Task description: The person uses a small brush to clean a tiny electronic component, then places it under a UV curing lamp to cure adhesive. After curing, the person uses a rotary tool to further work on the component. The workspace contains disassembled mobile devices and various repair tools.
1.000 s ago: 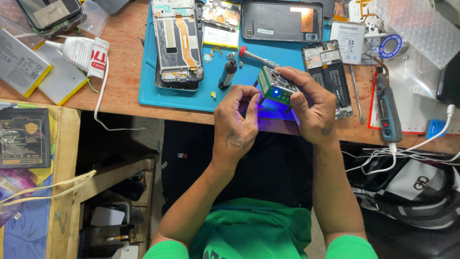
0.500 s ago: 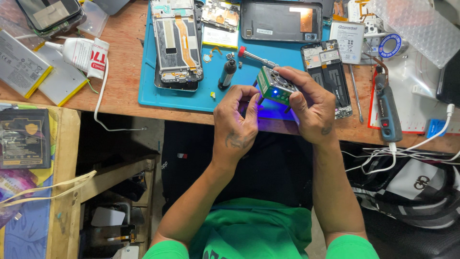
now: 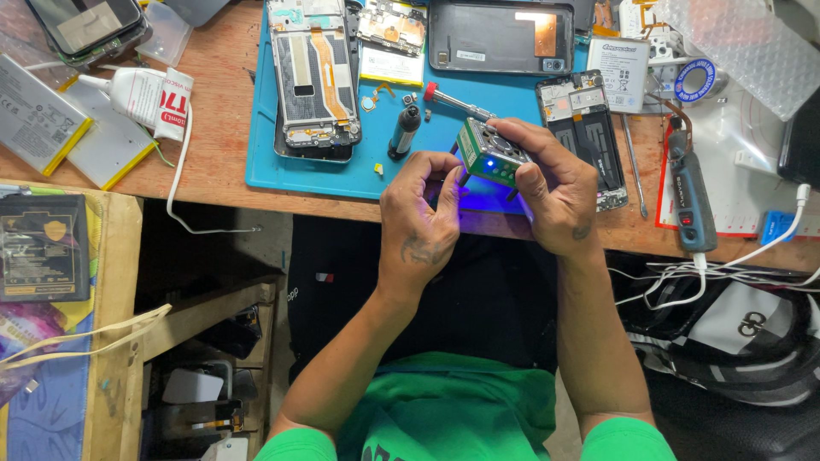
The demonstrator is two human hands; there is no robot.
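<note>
The small green boxy device (image 3: 491, 152), with a round grille on top and blue light glowing beneath it, sits at the near edge of the blue work mat (image 3: 265, 166), and I have it between both hands. My right hand (image 3: 555, 183) wraps over its far and right sides, fingers curled down onto it, holding it firmly. My left hand (image 3: 423, 213) comes in from the near left, thumb and fingertips pinched together right against the device's lower left corner; I cannot tell whether something tiny is caught between them. Just behind the device lies a screwdriver with a red cap (image 3: 453, 101), and beside that a short dark cylinder (image 3: 404, 131). Farther left on the mat rests an opened phone frame (image 3: 312, 81). To my right on the wooden bench (image 3: 213, 183) lie another opened phone (image 3: 581, 115) and a grey electric tool with a cable (image 3: 688, 192).
</note>
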